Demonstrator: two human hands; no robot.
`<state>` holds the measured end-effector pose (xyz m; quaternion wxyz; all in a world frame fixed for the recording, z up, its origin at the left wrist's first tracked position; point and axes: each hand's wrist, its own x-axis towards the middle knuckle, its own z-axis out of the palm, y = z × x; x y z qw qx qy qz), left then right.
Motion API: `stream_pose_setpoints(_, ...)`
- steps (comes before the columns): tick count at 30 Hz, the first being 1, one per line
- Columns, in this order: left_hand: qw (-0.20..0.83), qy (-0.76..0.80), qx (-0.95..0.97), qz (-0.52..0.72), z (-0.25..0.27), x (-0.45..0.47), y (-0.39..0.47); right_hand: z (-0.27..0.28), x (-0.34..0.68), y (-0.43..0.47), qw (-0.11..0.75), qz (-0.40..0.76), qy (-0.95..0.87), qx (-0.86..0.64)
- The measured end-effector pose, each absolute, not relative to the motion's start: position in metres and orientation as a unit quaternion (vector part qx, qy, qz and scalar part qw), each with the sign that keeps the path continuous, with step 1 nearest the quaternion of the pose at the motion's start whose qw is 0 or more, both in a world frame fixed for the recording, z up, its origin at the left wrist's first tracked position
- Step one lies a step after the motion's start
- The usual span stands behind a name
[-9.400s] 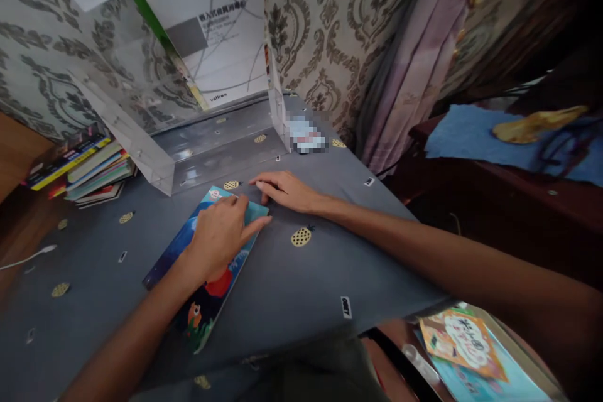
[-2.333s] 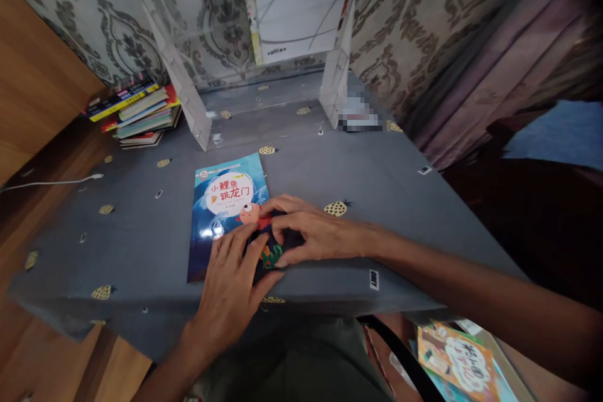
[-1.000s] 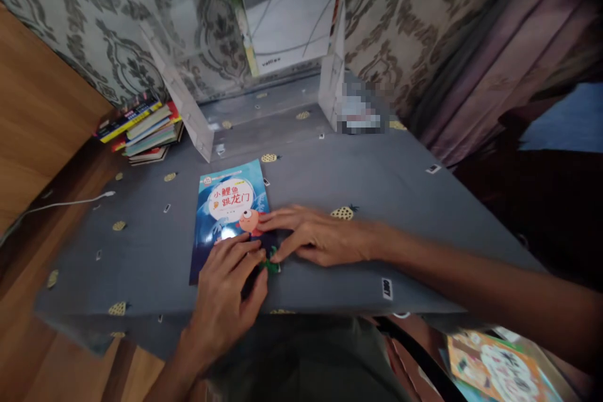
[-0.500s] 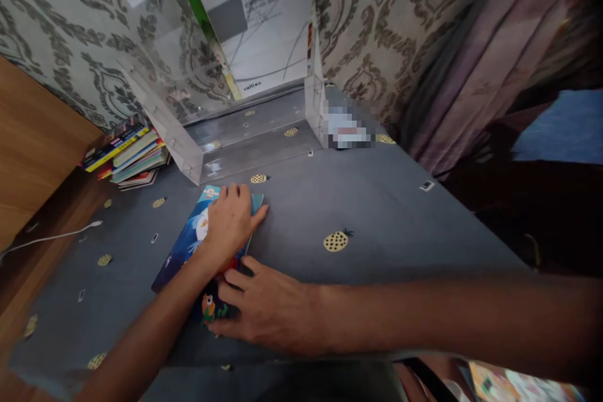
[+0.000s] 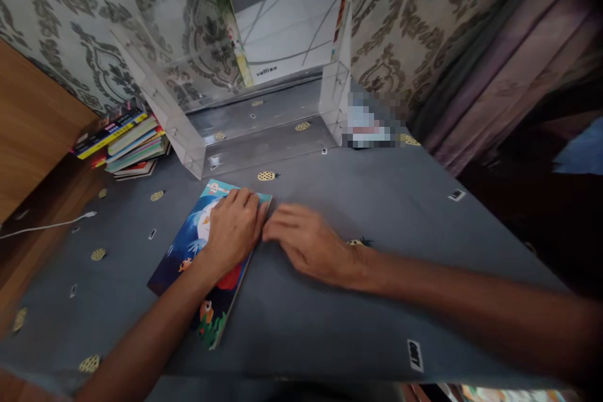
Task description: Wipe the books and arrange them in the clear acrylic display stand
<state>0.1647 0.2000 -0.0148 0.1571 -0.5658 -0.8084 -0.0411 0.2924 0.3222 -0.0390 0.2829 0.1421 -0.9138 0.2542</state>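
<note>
Picture book (image 5: pixel 186 248) lies closed, aslant on the grey tablecloth (image 5: pixel 325 330), before the clear rack (image 5: pixel 181 141). Left hand (image 5: pixel 235 224) rests flattened on its cover. Right hand (image 5: pixel 308 243): fingers bunched beside its right edge; grip cannot be told. Rack contents: upright white-faced item (image 5: pixel 289 31), right part.

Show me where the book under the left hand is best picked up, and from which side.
Probably by the near half of its long right edge, coming from the right. The book lies flat on the table, and the left hand lies over its far part, leaving that stretch uncovered. Its thinness suggests thumb above, fingers beneath.
</note>
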Motion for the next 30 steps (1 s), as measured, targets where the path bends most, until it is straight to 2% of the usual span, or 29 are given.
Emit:
stream_pose_setpoints(3,0.138,-0.772,-0.612,-0.096,-0.020,0.153,0.187,-0.036,0.284,0.336,0.246,0.244,-0.937,0.055)
stream_pose_setpoints(7,0.098,-0.753,-0.634,-0.145,-0.026,0.142,0.174,-0.033,0.280,0.339,0.158,0.127,-0.975,0.092)
stream_pose_setpoints(11,0.063,-0.761,-0.631,-0.137,-0.026,0.142,0.164,-0.036,0.282,0.333,0.168,0.058,-0.980,0.091)
stream_pose_setpoints(18,0.085,-0.853,-0.510,-0.065,-0.026,0.151,0.141,-0.031,0.256,0.338,0.138,0.077,-0.984,0.080)
stream_pose_setpoints(22,0.097,-0.859,-0.499,-0.057,-0.024,0.145,0.139,-0.026,0.240,0.339,0.110,0.116,-0.986,0.056)
stream_pose_setpoints(30,0.066,-0.860,-0.503,-0.061,-0.025,0.129,0.144,-0.035,0.227,0.343,0.119,0.097,-0.986,0.060)
